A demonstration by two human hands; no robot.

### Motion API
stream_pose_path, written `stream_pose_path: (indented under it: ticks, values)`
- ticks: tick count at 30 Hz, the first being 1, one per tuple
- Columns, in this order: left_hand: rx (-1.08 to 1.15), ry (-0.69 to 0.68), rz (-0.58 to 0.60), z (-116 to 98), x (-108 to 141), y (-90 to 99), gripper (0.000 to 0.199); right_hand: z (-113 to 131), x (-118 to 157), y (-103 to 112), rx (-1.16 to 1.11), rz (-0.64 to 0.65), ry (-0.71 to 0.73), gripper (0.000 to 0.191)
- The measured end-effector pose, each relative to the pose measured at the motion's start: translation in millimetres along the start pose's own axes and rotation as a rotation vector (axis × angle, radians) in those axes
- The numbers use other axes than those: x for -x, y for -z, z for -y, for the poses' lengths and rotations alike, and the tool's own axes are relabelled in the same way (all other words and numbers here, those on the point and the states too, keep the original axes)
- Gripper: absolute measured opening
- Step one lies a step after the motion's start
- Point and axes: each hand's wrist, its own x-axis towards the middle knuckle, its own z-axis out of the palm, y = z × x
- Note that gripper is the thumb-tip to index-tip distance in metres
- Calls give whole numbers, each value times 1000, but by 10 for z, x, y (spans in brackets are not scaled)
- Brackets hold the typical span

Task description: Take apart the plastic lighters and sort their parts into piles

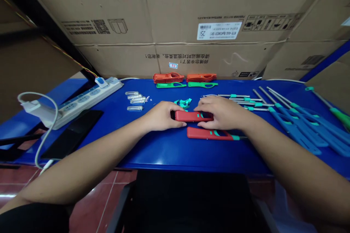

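Observation:
A red long-nosed gas lighter [186, 116] lies between my two hands, just above the blue table. My left hand [163, 116] grips its rounded end with thumb and fingers. Around the end with the teal trigger, my right hand [224, 112] is closed. A second red lighter [201, 133] rests on the table just in front, its metal tube pointing right and partly behind my right wrist. Small teal plastic parts [183, 103] are heaped behind the held lighter. Metal tubes with teal collars [247, 99] lie beyond my right hand.
Orange casing halves [168, 78] and green casing halves [202, 85] line the back, against a cardboard box [175, 18]. Clear fuel tubes [135, 108] lie at left. A power strip [82, 101] and black phone [72, 136] occupy the left side, several blue lighters [298, 127] the right.

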Motion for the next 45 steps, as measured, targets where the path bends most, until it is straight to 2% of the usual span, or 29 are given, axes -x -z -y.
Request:
stream_pose_path:
  ticks: [2, 7, 10, 13, 16, 18, 22, 24, 26, 28, 31, 35, 37, 40, 45]
  values:
    - [4, 8, 18, 5, 4, 10, 27, -60, 10, 2, -29, 11, 19, 31]
    - [0, 38, 65, 64, -5, 38, 25, -60, 15, -36, -77, -70, 70, 28]
    - [-72, 38, 65, 83, -18, 49, 28, -53, 28, -40, -136, -142, 57, 29]
    - [-104, -25, 40, 75, -20, 55, 28, -72, 41, -10, -236, -260, 42, 31]
    - [-142, -83, 12, 51, -5, 58, 53, -121, 50, 45, -320, -335, -2, 34]
    - [-183, -80, -49, 28, 13, 64, 69, -161, 55, 72, -316, -314, -41, 34]
    - [-229, -79, -304, -28, 52, 77, 86, -200, 59, 62, -334, -204, -157, 36]
    - [-288, -169, -354, -61, 65, 70, 80, -180, 53, 40, -334, -181, -186, 34]
    - [-370, -270, -327, -91, 72, 53, 59, -140, 43, 22, -337, -181, -183, 33]
    - [-422, -298, -292, -104, 72, 50, 41, -104, 33, 17, -364, -187, -178, 32]
    - [-431, -182, -273, -43, 52, 151, 35, -119, 37, 48, -295, -250, -208, 33]
    - [-381, 134, -355, 224, -45, 500, 52, -303, 98, 144, -59, -437, -298, 36]
    - [-414, 249, -365, 388, -127, 671, 42, -407, 139, 183, -58, -495, -334, 32]
    - [-442, 317, -407, 584, -255, 812, 22, -496, 177, 196, -74, -504, -368, 28]
    - [-454, 314, -478, 743, -363, 852, 11, -486, 159, 140, -98, -413, -376, 29]
